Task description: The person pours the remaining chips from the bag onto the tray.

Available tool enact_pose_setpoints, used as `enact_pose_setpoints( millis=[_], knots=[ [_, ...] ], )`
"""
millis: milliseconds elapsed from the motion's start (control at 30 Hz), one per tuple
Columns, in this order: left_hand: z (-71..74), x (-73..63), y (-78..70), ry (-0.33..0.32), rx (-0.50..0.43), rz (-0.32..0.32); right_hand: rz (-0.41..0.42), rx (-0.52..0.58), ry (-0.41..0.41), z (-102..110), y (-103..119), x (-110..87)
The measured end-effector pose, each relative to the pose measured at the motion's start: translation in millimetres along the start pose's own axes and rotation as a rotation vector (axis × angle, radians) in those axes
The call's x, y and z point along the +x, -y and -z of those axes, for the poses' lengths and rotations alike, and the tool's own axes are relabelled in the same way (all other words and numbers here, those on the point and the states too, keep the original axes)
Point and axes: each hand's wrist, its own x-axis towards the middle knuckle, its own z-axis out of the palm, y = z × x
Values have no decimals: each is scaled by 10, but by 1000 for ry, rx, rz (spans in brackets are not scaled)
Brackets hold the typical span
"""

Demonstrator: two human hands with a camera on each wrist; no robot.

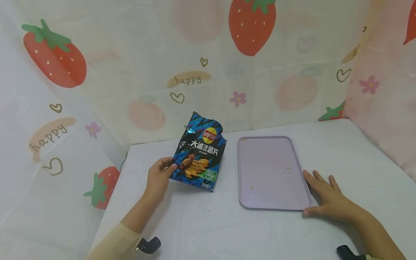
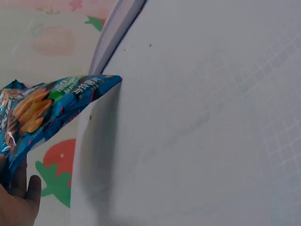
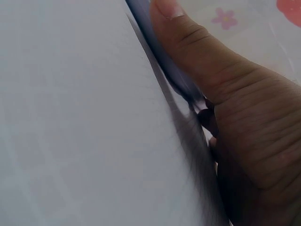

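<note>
1. While the left hand [image 1: 159, 179] pinches its edge, the chip bag [image 1: 202, 153] is near the centre of the head view.
2. The right hand [image 1: 333, 200], fingers spread apart, touches the purple tray [image 1: 269, 169] right of centre.

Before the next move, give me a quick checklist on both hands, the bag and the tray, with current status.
1. Left hand has the chip bag: ok, pinching its lower left edge.
2. Right hand at the tray: ok, at its right edge, thumb by the near right corner.
3. Bag apart from tray: ok, it is left of the tray in the head view.
4. Tray surface clean: not ok, small crumbs are scattered on it.
5. Bag empty: cannot tell, its inside is not visible.
</note>
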Motion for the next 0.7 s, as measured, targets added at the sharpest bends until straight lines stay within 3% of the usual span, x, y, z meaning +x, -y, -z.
enact_pose_setpoints(
  millis=[300, 700],
  knots=[
    [-67, -2, -220, 16, -7, -34, -2, 3, 2, 10, -11, -8],
    [-298, -7, -519, 70, -123, -79, 0, 6, 5, 24, -14, -16]
  ],
)
